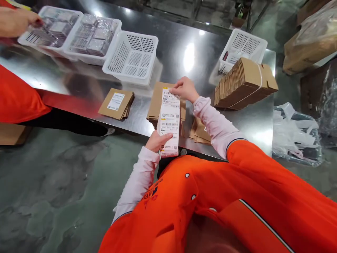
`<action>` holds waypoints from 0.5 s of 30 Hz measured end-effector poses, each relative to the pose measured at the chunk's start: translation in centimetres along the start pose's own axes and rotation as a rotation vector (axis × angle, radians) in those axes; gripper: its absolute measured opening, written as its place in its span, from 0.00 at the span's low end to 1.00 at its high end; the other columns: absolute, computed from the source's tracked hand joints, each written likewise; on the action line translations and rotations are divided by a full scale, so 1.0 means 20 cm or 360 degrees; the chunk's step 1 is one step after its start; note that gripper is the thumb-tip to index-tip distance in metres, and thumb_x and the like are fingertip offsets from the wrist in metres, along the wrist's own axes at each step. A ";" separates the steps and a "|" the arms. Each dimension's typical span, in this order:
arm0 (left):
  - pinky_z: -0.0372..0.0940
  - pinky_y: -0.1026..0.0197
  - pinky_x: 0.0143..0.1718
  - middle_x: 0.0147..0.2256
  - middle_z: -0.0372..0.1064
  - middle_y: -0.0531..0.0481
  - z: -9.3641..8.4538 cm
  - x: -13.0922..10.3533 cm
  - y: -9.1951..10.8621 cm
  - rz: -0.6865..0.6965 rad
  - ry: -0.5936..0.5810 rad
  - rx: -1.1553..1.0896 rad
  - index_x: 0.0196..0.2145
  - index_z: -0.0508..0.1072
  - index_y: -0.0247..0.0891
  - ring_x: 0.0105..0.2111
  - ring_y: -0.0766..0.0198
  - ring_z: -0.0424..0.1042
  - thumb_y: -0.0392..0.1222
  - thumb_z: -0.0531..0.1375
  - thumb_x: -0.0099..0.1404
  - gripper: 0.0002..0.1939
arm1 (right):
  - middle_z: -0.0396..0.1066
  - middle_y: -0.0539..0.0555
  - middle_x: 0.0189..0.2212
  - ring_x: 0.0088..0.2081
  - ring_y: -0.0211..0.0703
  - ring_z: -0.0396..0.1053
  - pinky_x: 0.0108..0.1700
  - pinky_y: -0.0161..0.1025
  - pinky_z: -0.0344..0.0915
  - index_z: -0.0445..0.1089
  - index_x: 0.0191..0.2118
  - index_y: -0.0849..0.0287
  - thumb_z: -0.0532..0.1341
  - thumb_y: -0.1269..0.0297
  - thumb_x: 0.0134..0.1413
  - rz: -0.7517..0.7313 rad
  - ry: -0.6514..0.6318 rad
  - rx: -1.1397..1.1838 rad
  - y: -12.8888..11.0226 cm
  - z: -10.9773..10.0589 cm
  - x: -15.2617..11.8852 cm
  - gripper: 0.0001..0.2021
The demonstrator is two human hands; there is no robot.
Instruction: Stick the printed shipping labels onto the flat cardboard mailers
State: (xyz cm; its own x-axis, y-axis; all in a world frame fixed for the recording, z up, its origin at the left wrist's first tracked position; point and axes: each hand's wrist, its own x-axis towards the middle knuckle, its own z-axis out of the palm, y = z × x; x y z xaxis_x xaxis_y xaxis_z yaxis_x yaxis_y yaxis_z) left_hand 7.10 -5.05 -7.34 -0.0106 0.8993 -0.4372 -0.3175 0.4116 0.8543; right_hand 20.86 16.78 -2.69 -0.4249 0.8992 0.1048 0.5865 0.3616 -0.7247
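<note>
A strip of printed shipping labels [170, 114] hangs between my two hands at the table's near edge. My left hand [158, 140] is closed around its lower part, thumb across the front. At the upper end, my right hand [185, 89] pinches the top label's edge. Behind the strip lies a stack of flat brown cardboard boxes [153, 109], partly hidden by it. A smaller stack of flat boxes with a white label [116, 104] sits to the left. More flat cardboard pieces [200, 133] lie under my right forearm.
On the metal table [184, 52], a white basket [130, 56] stands beside two baskets of plastic-wrapped packs [97, 35]. At right are a strapped bundle of folded cardboard [244, 82] and another basket [246, 44]. A co-worker's hand [19, 23] reaches in at left.
</note>
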 end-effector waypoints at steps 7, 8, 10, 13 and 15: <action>0.73 0.44 0.45 0.41 0.80 0.35 -0.07 -0.04 -0.07 -0.0245 0.0051 -0.0094 0.43 0.80 0.29 0.41 0.43 0.79 0.49 0.78 0.42 0.33 | 0.72 0.64 0.49 0.54 0.57 0.67 0.58 0.55 0.63 0.75 0.47 0.66 0.67 0.51 0.52 0.0297 -0.0003 -0.0250 0.17 0.16 0.25 0.24; 0.73 0.44 0.45 0.40 0.80 0.34 -0.09 -0.07 -0.10 -0.0270 0.0049 -0.0085 0.42 0.80 0.29 0.40 0.42 0.79 0.49 0.78 0.42 0.31 | 0.69 0.67 0.54 0.59 0.61 0.64 0.60 0.59 0.60 0.72 0.53 0.67 0.66 0.49 0.54 0.0274 0.0044 -0.0317 0.17 0.17 0.24 0.28; 0.73 0.44 0.46 0.40 0.80 0.35 -0.14 -0.15 -0.14 -0.0311 0.0007 -0.0050 0.40 0.81 0.30 0.41 0.42 0.79 0.49 0.78 0.42 0.29 | 0.60 0.71 0.63 0.66 0.67 0.54 0.65 0.67 0.51 0.65 0.61 0.67 0.62 0.44 0.57 0.0113 0.0075 -0.0443 0.15 0.20 0.19 0.35; 0.73 0.44 0.47 0.41 0.80 0.35 -0.22 -0.29 -0.11 -0.0350 -0.0084 0.0040 0.40 0.81 0.32 0.42 0.41 0.79 0.49 0.78 0.43 0.28 | 0.51 0.70 0.69 0.71 0.69 0.42 0.68 0.73 0.38 0.58 0.66 0.66 0.55 0.41 0.62 -0.0274 -0.0225 -0.0550 0.06 0.28 0.08 0.38; 0.73 0.45 0.46 0.40 0.80 0.36 -0.25 -0.33 -0.01 -0.0237 -0.0034 0.0067 0.42 0.81 0.32 0.43 0.41 0.79 0.51 0.77 0.43 0.30 | 0.49 0.68 0.71 0.72 0.70 0.40 0.69 0.74 0.32 0.57 0.67 0.65 0.54 0.42 0.62 -0.0419 -0.0432 -0.0589 0.00 0.32 -0.01 0.37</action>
State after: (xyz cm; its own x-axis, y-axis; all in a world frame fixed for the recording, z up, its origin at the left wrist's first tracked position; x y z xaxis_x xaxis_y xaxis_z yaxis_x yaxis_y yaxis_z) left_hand 2.48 -11.77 -6.08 0.0539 0.8306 -0.5543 -0.2742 0.5461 0.7916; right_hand 16.53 15.07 -7.17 -0.7253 0.6876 0.0352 0.6191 0.6737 -0.4036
